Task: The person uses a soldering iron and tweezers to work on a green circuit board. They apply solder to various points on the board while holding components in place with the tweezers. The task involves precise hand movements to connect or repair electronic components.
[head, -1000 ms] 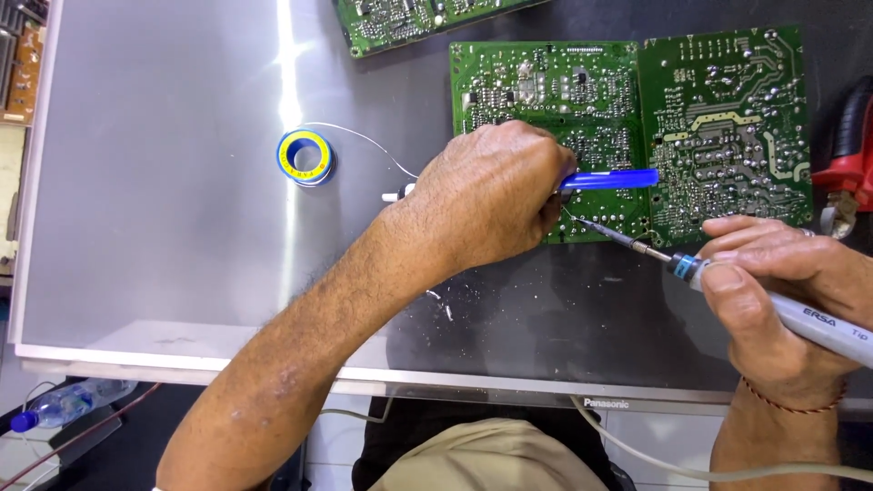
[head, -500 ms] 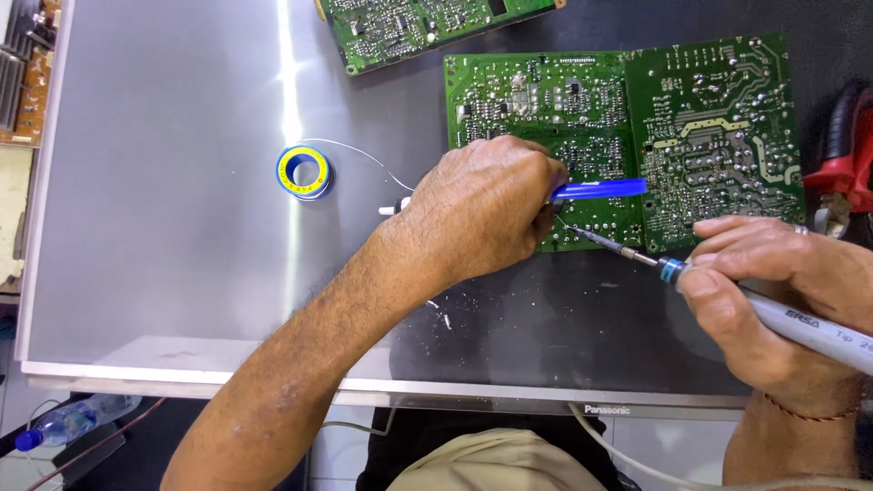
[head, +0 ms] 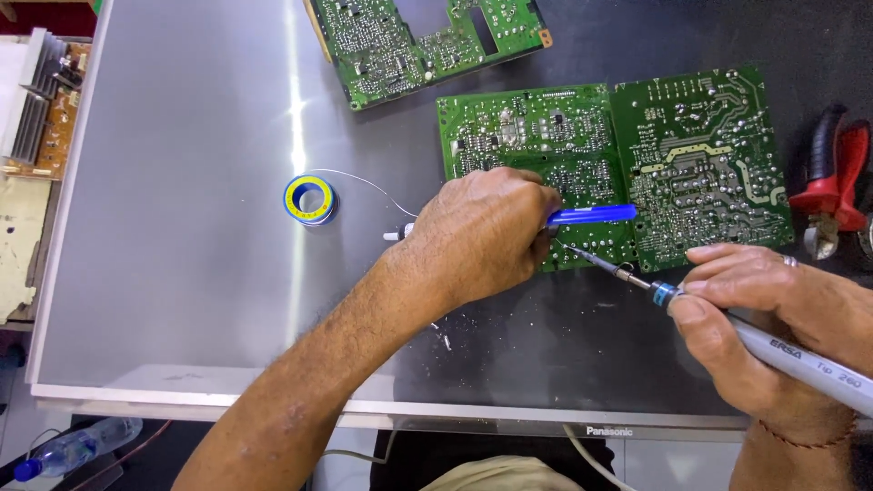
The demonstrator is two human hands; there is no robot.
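My left hand (head: 482,232) is closed around a blue pen-shaped tool (head: 596,215) whose tip lies over the lower edge of a large green circuit board (head: 673,155). My right hand (head: 764,318) grips a grey soldering iron (head: 791,350); its thin metal tip touches the board's lower edge just below the blue tool. A small spool of solder wire (head: 309,200) with a blue and yellow rim lies to the left, and a strand of wire runs from it toward my left hand.
A second green circuit board (head: 418,36) lies at the top. Red-handled pliers (head: 832,182) rest at the right edge. A heat sink on a brown board (head: 41,109) sits at far left. A plastic bottle (head: 73,447) lies below the grey work surface (head: 182,300).
The view has shifted a little; both hands, the blue tool and the iron's tip stay at the same spot on the board.
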